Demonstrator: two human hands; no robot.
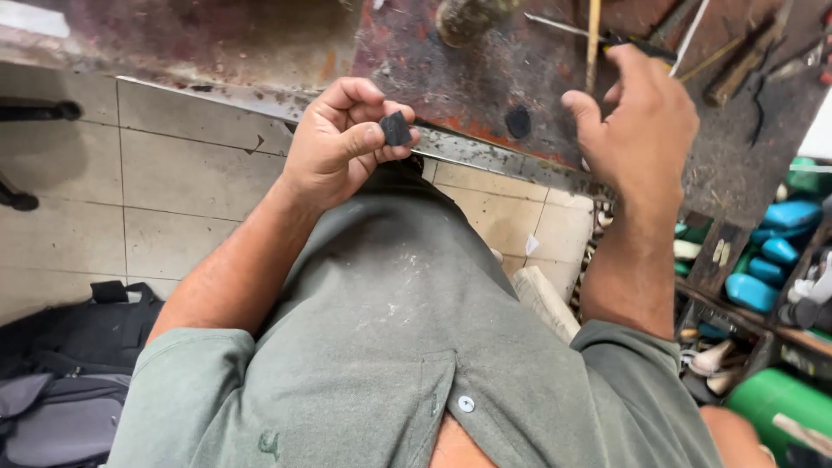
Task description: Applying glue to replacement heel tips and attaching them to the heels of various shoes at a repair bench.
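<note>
My left hand (pixel 342 139) pinches a small dark grey square piece (pixel 396 128) between thumb and fingertips, held over the front edge of a rusty metal workbench (pixel 451 69). My right hand (pixel 646 130) reaches onto the bench with fingers spread, its fingertips by a thin wooden stick (pixel 594 39) and a black-handled tool (pixel 641 48); whether it grips either is hidden behind the hand. My grey-green shirt (pixel 399 347) fills the lower middle.
Tiled floor (pixel 173 182) lies below at the left, with a dark bag (pixel 69 364) at lower left. At the right stand wooden compartments holding turquoise shoe lasts (pixel 771 251) and a green cylinder (pixel 771 399). More tools lie on the bench at upper right.
</note>
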